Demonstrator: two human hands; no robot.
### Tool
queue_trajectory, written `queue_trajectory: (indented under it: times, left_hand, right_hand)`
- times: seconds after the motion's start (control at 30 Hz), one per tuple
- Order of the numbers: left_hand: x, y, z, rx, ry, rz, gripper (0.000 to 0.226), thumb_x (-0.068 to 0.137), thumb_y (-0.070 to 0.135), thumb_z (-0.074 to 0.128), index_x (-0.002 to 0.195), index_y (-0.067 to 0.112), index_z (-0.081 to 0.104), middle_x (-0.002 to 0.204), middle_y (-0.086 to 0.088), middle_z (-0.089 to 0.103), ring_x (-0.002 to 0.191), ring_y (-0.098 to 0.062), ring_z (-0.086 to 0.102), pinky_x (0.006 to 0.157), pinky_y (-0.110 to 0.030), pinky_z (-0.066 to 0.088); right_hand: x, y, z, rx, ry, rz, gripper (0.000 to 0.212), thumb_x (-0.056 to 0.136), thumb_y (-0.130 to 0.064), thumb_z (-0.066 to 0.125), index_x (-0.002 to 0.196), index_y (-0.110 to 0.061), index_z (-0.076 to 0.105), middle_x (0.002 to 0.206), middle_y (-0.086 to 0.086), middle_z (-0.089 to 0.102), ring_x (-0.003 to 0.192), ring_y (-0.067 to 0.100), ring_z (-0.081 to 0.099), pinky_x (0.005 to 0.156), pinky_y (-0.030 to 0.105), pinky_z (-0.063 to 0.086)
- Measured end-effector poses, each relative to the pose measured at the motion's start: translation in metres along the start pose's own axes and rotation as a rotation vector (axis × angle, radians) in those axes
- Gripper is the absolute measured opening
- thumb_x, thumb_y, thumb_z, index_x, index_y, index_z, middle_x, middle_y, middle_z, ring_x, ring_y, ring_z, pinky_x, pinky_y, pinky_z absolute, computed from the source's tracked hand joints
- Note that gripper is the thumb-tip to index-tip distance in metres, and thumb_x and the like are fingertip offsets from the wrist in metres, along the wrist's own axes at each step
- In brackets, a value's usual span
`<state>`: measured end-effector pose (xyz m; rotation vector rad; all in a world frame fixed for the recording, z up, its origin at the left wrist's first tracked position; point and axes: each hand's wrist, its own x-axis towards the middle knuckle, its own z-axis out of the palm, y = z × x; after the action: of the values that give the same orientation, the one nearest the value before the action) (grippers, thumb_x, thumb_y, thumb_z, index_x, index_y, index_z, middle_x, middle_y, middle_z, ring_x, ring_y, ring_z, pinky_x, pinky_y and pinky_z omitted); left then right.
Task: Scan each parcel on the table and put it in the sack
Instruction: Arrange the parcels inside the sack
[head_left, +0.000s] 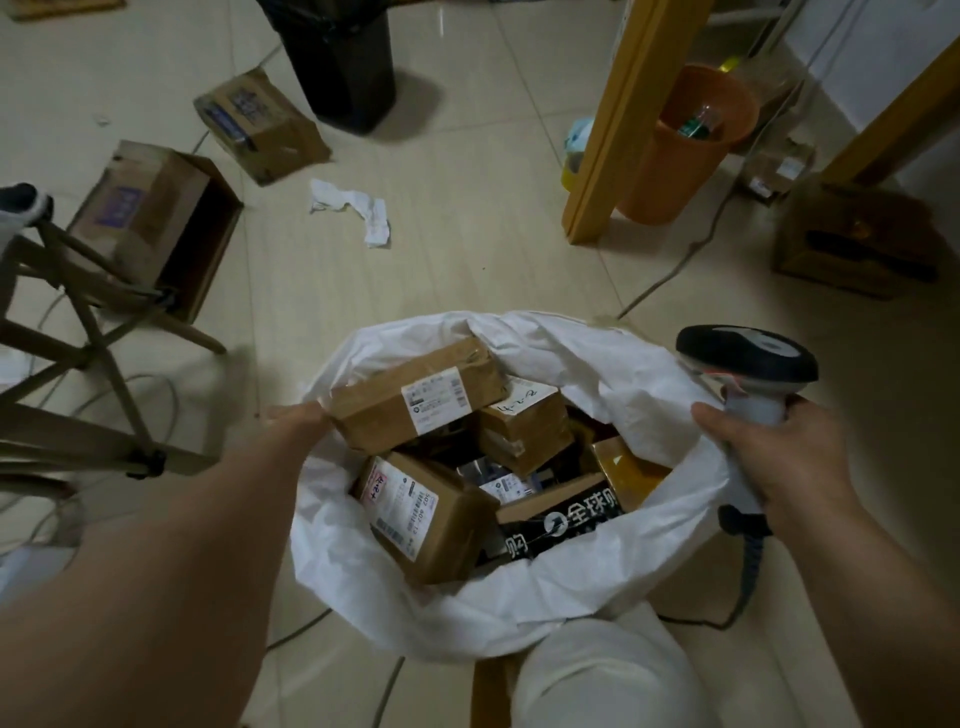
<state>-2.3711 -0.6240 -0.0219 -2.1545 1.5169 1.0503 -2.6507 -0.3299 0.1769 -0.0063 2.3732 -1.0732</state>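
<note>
A white sack (561, 587) stands open on the floor in front of me, holding several cardboard parcels. The top parcel (415, 397) lies tilted at the sack's left rim, its white label facing up. My left hand (298, 418) is at that parcel's left end and the sack rim; its fingers are hidden, so its hold is unclear. My right hand (769, 457) grips the handle of a grey and black barcode scanner (748, 364) over the sack's right rim. Another labelled parcel (421, 514) and a black printed box (566, 519) lie lower in the sack.
Two open cardboard boxes (156, 218) (260, 122) and crumpled paper (358, 210) lie on the tiled floor. A black bin (343, 67) stands behind, an orange bucket (680, 150) beside a yellow table leg (618, 124). A wooden stool frame (88, 364) is at left; cables cross the floor.
</note>
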Motion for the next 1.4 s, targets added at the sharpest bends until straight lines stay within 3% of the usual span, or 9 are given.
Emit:
queue_trajectory:
  times: [0.2, 0.4, 0.53, 0.63, 0.77, 0.9, 1.1, 1.3, 1.4]
  left_hand:
    - [-0.018, -0.013, -0.007, -0.408, -0.372, -0.056, 0.041, 0.077, 0.036, 0.070, 0.099, 0.004, 0.059, 0.095, -0.015, 0.061, 0.084, -0.027, 0.058, 0.073, -0.032, 0.046]
    - [-0.056, 0.006, -0.033, -0.383, -0.306, 0.160, 0.043, 0.071, 0.023, 0.070, 0.107, 0.000, 0.060, 0.101, -0.012, 0.059, 0.084, -0.023, 0.056, 0.064, -0.026, 0.043]
    - [-0.070, 0.003, -0.033, -0.646, -0.583, 0.056, 0.069, 0.085, 0.063, 0.052, 0.109, -0.001, 0.057, 0.102, -0.017, 0.059, 0.092, -0.030, 0.058, 0.074, -0.036, 0.050]
    - [-0.070, -0.003, -0.015, -0.591, -0.582, 0.056, 0.092, 0.067, 0.053, 0.079, 0.136, 0.005, 0.043, 0.127, -0.018, 0.057, 0.108, -0.032, 0.058, 0.093, -0.045, 0.050]
    - [-0.090, -0.002, 0.002, -0.304, -0.433, 0.089, 0.127, 0.063, 0.036, 0.089, 0.153, 0.013, 0.003, 0.149, -0.017, 0.035, 0.130, -0.036, 0.043, 0.100, -0.048, 0.045]
    - [-0.101, 0.001, -0.013, 0.183, -0.183, 0.250, 0.067, 0.069, 0.030, 0.086, 0.119, -0.002, 0.052, 0.108, -0.012, 0.058, 0.102, -0.030, 0.059, 0.091, -0.038, 0.051]
    - [-0.121, 0.056, -0.115, 0.575, 0.610, 0.524, 0.027, 0.093, 0.035, 0.052, 0.102, 0.012, 0.062, 0.112, -0.014, 0.061, 0.109, -0.032, 0.051, 0.097, -0.043, 0.034]
    - [-0.173, 0.087, -0.142, -0.380, 0.044, 0.569, 0.042, 0.079, 0.027, 0.076, 0.105, 0.010, 0.049, 0.092, -0.011, 0.057, 0.080, -0.027, 0.057, 0.062, -0.035, 0.048]
    - [-0.163, 0.054, -0.126, -0.152, -0.210, 0.449, 0.052, 0.073, 0.033, 0.083, 0.108, 0.005, 0.057, 0.096, -0.013, 0.063, 0.085, -0.030, 0.063, 0.060, -0.034, 0.051]
  right_hand:
    - [-0.011, -0.005, 0.008, -0.034, -0.005, 0.002, 0.046, 0.078, -0.011, 0.075, 0.119, -0.001, 0.056, 0.115, 0.019, 0.060, 0.104, 0.034, 0.058, 0.092, 0.050, 0.048]
    - [-0.021, -0.008, 0.014, -0.058, 0.014, -0.008, 0.045, 0.077, -0.008, 0.075, 0.117, 0.001, 0.057, 0.116, 0.020, 0.060, 0.107, 0.037, 0.058, 0.093, 0.050, 0.048]
    - [-0.027, -0.005, 0.014, -0.056, 0.015, -0.006, 0.045, 0.078, -0.008, 0.075, 0.118, 0.000, 0.056, 0.116, 0.020, 0.060, 0.107, 0.037, 0.057, 0.092, 0.051, 0.049]
    - [-0.030, -0.004, 0.016, -0.078, 0.013, -0.008, 0.047, 0.076, -0.008, 0.076, 0.118, 0.000, 0.056, 0.116, 0.019, 0.060, 0.107, 0.036, 0.058, 0.092, 0.049, 0.049]
    - [-0.032, -0.003, 0.015, -0.082, 0.008, -0.005, 0.045, 0.076, -0.007, 0.076, 0.116, 0.001, 0.057, 0.114, 0.019, 0.061, 0.105, 0.036, 0.058, 0.091, 0.047, 0.049]
    - [-0.039, -0.004, 0.011, -0.118, -0.003, -0.025, 0.043, 0.078, -0.006, 0.075, 0.116, 0.001, 0.056, 0.114, 0.018, 0.060, 0.107, 0.036, 0.057, 0.091, 0.046, 0.047]
    - [-0.037, -0.029, -0.036, 0.008, 0.161, -0.037, 0.042, 0.082, -0.008, 0.069, 0.121, -0.005, 0.052, 0.122, 0.018, 0.057, 0.111, 0.034, 0.057, 0.096, 0.046, 0.046]
    - [-0.064, -0.059, -0.055, 0.309, 0.206, -0.118, 0.050, 0.083, -0.013, 0.070, 0.127, -0.008, 0.046, 0.115, 0.007, 0.052, 0.104, 0.023, 0.054, 0.095, 0.039, 0.046]
    - [-0.064, -0.048, -0.036, 0.227, 0.138, -0.063, 0.047, 0.082, -0.008, 0.071, 0.124, -0.004, 0.050, 0.116, 0.012, 0.056, 0.108, 0.027, 0.055, 0.092, 0.038, 0.046]
